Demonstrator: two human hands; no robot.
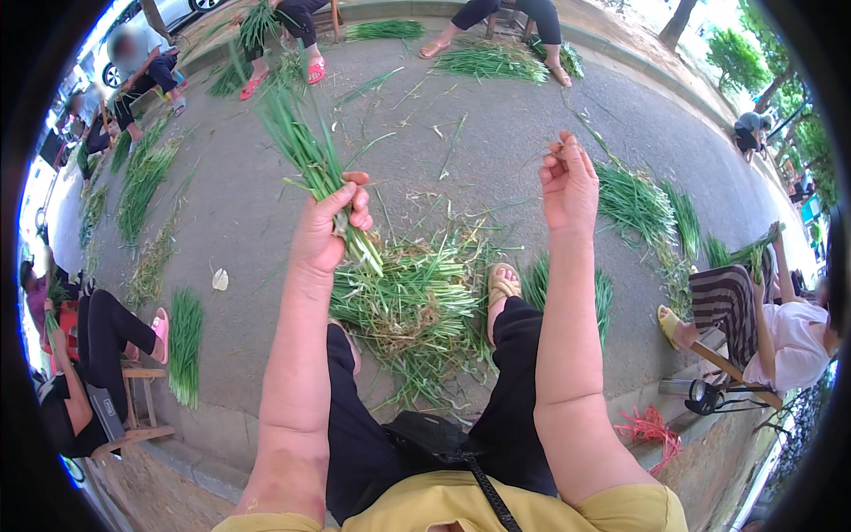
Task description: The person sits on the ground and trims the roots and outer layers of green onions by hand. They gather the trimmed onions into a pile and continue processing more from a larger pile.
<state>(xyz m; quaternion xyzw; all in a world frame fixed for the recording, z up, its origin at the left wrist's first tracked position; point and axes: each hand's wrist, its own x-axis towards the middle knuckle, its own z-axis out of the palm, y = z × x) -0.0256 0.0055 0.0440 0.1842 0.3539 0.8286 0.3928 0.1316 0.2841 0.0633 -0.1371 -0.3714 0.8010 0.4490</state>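
My left hand (pixel 332 222) is closed around a bunch of chives (pixel 306 146), held upright at a slant with the pale cut ends toward me. Raised to the right and well apart from it, my right hand (pixel 569 182) has its fingertips pinched together. A faint brownish wisp shows by those fingertips, too small to name. Below, between my feet, lies a loose pile of chives (pixel 425 284) mixed with dry yellow-brown trimmings (pixel 408 332).
Chive bundles lie right of my foot (pixel 607 301), farther right (pixel 634 204) and at left (pixel 184 346). Several people sit around on low seats, one in striped trousers (pixel 718 301) at right. Red plastic ties (pixel 651 434) lie on the kerb near a metal flask (pixel 681 387).
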